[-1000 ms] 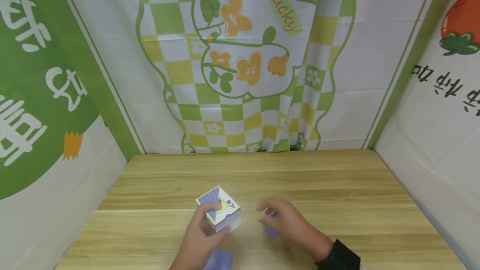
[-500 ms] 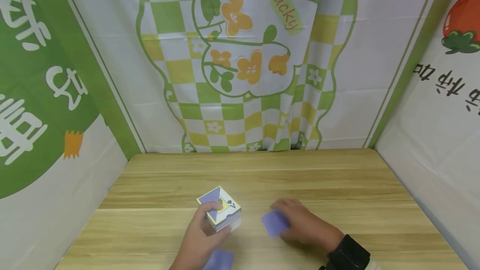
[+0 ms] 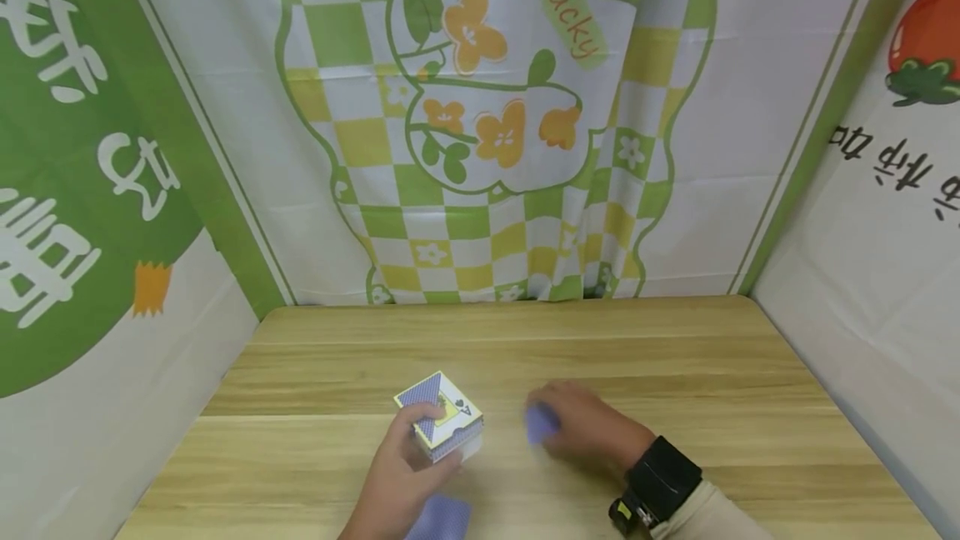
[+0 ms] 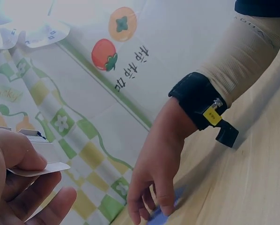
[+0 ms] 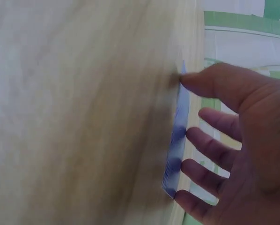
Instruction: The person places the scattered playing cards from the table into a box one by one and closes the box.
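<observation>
My left hand (image 3: 401,473) grips a playing card box (image 3: 450,432) above the table, thumb on its top. The box top shows an ace of spades and blue hatching. In the left wrist view only the box's white edge (image 4: 46,168) shows near the fingers. My right hand (image 3: 588,427) is over a blue-backed playing card (image 3: 540,423), which it partly covers. In the right wrist view the thumb and spread, relaxed fingers touch that card (image 5: 176,145), seen nearly edge-on. Whether it is one card or several I cannot tell. More blue-backed cards (image 3: 442,519) lie below my left hand.
The wooden table (image 3: 675,357) has a patterned curtain (image 3: 495,232) hanging behind its far edge. Printed cloth walls stand at the left (image 3: 135,190) and right (image 3: 847,215). A black wrist strap (image 3: 663,473) with a small device sits on the right wrist.
My right hand moved right by half a second ago, uncovering more of the card, then back left and farther from me, the card shifting with it. The left hand keeps its grip on the box.
</observation>
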A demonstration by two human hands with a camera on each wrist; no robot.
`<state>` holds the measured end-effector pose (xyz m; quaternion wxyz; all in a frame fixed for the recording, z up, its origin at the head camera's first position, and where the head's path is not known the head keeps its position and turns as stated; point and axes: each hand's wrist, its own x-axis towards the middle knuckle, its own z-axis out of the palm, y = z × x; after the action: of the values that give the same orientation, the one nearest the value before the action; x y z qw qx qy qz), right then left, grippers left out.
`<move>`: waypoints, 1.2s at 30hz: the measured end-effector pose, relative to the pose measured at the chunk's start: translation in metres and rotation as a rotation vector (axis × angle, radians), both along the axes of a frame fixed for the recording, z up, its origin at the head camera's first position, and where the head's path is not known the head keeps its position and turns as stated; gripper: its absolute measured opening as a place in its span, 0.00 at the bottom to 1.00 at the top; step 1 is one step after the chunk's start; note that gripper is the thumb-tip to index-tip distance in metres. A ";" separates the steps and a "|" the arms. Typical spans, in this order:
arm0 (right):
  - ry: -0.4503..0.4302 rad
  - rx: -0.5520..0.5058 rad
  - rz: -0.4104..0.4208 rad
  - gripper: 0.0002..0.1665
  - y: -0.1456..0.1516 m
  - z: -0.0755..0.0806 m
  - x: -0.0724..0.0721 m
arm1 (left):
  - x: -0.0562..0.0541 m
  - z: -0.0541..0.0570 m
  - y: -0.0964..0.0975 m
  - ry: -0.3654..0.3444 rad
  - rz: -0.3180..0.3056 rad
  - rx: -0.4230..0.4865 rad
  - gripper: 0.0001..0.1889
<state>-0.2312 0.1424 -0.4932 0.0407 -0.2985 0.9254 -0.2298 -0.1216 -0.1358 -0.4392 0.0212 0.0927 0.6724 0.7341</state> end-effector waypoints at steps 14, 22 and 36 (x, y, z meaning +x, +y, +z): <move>-0.141 0.086 -0.229 0.42 0.021 0.011 -0.003 | 0.000 -0.004 -0.002 0.014 0.010 -0.027 0.28; -0.206 0.058 -0.275 0.48 0.021 0.013 -0.002 | -0.002 -0.004 -0.001 0.020 -0.015 -0.029 0.28; -0.191 -0.025 -0.147 0.49 -0.001 0.006 0.011 | -0.002 -0.004 0.000 0.016 -0.014 -0.027 0.28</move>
<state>-0.2197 0.1415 -0.4872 0.1079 -0.2071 0.9338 -0.2709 -0.1235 -0.1357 -0.4432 0.0221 0.1027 0.6816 0.7241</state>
